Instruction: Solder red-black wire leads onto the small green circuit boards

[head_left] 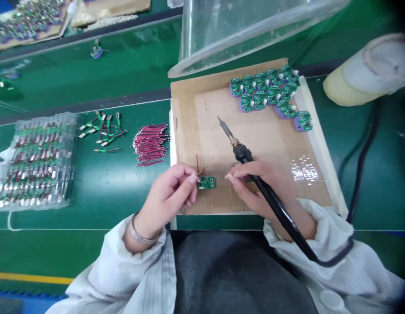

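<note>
My left hand (171, 192) is closed at the left edge of a small green circuit board (207, 182), pinching it between thumb and fingers. A short red wire (197, 162) stands up from beside the fingertips; whether it is joined to the board I cannot tell. In my right hand (266, 183) lies a black-handled soldering iron (243, 152), its metal tip pointing up and left, apart from the board. The thumb and forefinger of that hand are close together, and a reddish thing beneath them is mostly hidden.
Cardboard (218, 113) covers the work spot, with rows of green boards (267, 89) at its upper right. Left of it lie a pile of red wires (151, 145), loose wired metal parts (106, 128) and filled clear trays (39, 159). A clear plastic hood (241, 35) hangs above; a pale cylinder (365, 72) stands right.
</note>
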Tool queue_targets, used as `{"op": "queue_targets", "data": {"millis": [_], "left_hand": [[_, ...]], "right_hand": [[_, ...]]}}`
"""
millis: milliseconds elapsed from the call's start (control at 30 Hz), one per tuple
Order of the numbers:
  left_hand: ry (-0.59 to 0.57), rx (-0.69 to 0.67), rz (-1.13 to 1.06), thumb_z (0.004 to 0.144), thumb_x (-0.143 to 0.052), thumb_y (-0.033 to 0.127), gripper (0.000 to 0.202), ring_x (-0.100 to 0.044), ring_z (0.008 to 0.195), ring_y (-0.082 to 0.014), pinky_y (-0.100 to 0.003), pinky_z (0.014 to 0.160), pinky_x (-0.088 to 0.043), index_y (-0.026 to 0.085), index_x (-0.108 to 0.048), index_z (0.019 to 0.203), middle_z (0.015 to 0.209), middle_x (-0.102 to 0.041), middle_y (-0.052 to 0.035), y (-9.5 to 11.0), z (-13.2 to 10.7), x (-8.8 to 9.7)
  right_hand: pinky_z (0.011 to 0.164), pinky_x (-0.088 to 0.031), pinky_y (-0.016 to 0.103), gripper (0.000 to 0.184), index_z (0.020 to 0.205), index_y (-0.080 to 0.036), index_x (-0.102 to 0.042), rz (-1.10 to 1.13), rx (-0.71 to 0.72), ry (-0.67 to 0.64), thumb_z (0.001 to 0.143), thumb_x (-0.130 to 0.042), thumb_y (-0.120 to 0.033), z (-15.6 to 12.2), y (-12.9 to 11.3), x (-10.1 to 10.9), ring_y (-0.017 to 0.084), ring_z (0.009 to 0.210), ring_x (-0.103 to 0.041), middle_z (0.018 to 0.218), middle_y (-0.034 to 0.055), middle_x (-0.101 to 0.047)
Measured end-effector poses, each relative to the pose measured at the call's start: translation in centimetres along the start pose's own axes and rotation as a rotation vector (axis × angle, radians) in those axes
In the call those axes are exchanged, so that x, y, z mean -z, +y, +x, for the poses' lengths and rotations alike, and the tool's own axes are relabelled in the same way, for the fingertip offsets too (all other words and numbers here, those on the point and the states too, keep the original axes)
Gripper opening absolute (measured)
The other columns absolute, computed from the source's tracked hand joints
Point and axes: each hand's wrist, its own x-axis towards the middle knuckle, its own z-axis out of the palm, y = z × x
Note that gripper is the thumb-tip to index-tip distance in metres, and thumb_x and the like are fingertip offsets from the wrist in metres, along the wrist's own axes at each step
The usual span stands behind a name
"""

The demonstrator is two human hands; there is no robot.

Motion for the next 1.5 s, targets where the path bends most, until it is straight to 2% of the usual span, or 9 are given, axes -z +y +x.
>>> {"op": "queue_targets", "data": {"millis": [100, 267, 467, 567, 700, 833, 933, 1067, 1500], "left_hand": [[-0.043, 0.009, -0.025, 0.097, -0.05, 0.031, 0.016, -0.052, 0.048, -0.0076, -0.019, 0.046, -0.043, 0.019, -0.053, 0.088, 0.062, -0.058, 0.0032, -0.2, 0.5, -1.1], [-0.053, -0.112, 0.082, 0.098, -0.048, 0.025, 0.012, -0.054, 0.048, -0.0064, -0.018, 0.049, -0.045, 0.019, -0.053, 0.088, 0.061, -0.058, 0.0042, -0.1, 1.0, -1.6], [-0.01, -0.271, 0.335, 0.095, -0.052, 0.021, 0.005, -0.058, 0.053, -0.0081, -0.021, 0.053, -0.047, 0.019, -0.056, 0.093, 0.064, -0.062, 0.0035, -0.2, 1.2, -2.5], [0.03, -0.301, 0.354, 0.095, -0.053, 0.021, 0.004, -0.06, 0.056, -0.0089, -0.021, 0.056, -0.048, 0.019, -0.056, 0.092, 0.065, -0.063, 0.0028, -0.2, 1.2, -3.1], [-0.052, -0.151, -0.015, 0.098, -0.05, 0.027, 0.013, -0.057, 0.052, -0.0075, -0.019, 0.053, -0.048, 0.019, -0.053, 0.089, 0.062, -0.062, 0.0033, -0.2, 1.4, -3.7], [-0.147, 0.023, -0.356, 0.098, -0.052, 0.032, 0.018, -0.042, 0.045, -0.004, -0.014, 0.044, -0.033, 0.017, -0.053, 0.087, 0.057, -0.057, 0.0052, -0.2, 1.8, -3.8], [-0.205, 0.08, -0.452, 0.097, -0.054, 0.032, 0.02, -0.034, 0.044, -0.0034, -0.015, 0.043, -0.026, 0.015, -0.055, 0.086, 0.054, -0.051, 0.0059, -0.2, 2.0, -3.7], [-0.293, 0.155, -0.559, 0.097, -0.054, 0.034, 0.022, -0.028, 0.043, -0.0039, -0.017, 0.042, -0.021, 0.015, -0.055, 0.085, 0.051, -0.044, 0.0069, -0.3, 2.0, -3.6], [-0.457, 0.3, -0.889, 0.098, -0.046, 0.022, 0.018, -0.021, 0.041, -0.0037, -0.014, 0.04, -0.021, 0.014, -0.058, 0.086, 0.05, -0.036, 0.0079, -0.2, 2.3, -3.4]], "right_hand": [[0.058, -0.052, 0.027, 0.012, 0.088, -0.025, -0.058, 0.099, -0.079, 0.054, 0.083, -0.066, -0.017, 0.1, -0.5, -0.1, 0.014, 0.066, -0.066, 0.076, -0.0022, -0.069], [0.064, -0.06, 0.025, 0.026, 0.098, -0.025, -0.055, 0.572, -0.226, 0.082, 0.079, -0.072, -0.017, 0.2, -0.8, -1.0, 0.013, 0.076, -0.069, 0.091, -0.0016, -0.068], [0.065, -0.058, 0.026, 0.023, 0.088, -0.025, -0.055, 0.488, -0.253, 0.152, 0.078, -0.073, -0.017, 0.3, -0.8, -1.3, 0.013, 0.073, -0.068, 0.083, -0.0038, -0.062], [0.067, -0.06, 0.028, 0.024, 0.09, -0.025, -0.055, 0.521, -0.265, 0.175, 0.078, -0.072, -0.015, 0.1, -0.8, -1.2, 0.014, 0.075, -0.069, 0.084, -0.0033, -0.062], [0.071, -0.061, 0.03, 0.024, 0.09, -0.025, -0.055, 0.592, -0.275, 0.236, 0.078, -0.072, -0.012, 0.0, -1.0, -0.9, 0.016, 0.078, -0.071, 0.086, -0.0025, -0.061], [0.067, -0.061, 0.029, 0.021, 0.088, -0.025, -0.055, 0.603, -0.357, 0.24, 0.08, -0.072, -0.017, 0.2, -1.5, -0.5, 0.018, 0.079, -0.072, 0.086, -0.001, -0.061], [0.068, -0.061, 0.029, 0.019, 0.088, -0.025, -0.054, 0.655, -0.4, 0.22, 0.082, -0.07, -0.018, 0.4, -1.7, -0.3, 0.019, 0.084, -0.072, 0.086, -0.0003, -0.062], [0.067, -0.061, 0.028, 0.024, 0.088, -0.025, -0.054, 0.656, -0.321, 0.216, 0.079, -0.072, -0.014, 0.4, -1.6, -0.6, 0.017, 0.083, -0.072, 0.087, -0.0025, -0.063], [0.07, -0.061, 0.032, 0.024, 0.087, -0.028, -0.054, 0.525, -0.286, 0.207, 0.079, -0.073, -0.016, 0.1, -1.0, -0.7, 0.016, 0.078, -0.072, 0.084, -0.0047, -0.065]]}}
